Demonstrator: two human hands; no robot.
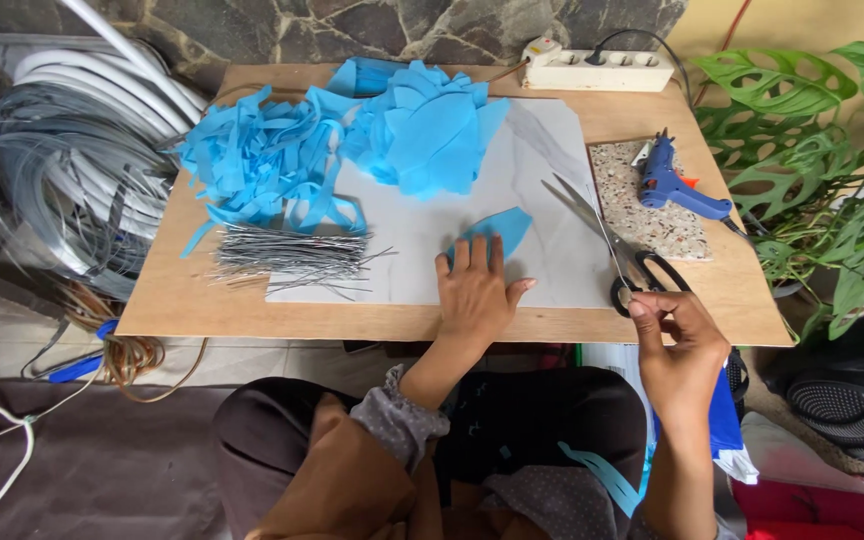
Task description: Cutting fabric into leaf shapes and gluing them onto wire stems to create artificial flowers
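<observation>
Left hand (472,295) flat, fingers spread, pinning a blue leaf cutout (497,232) on the white sheet (422,225) atop the bench (182,290). Right grip (674,335) pinched at the scissors (612,250) handles (blades pointing up-left, just right of the cutout).
</observation>
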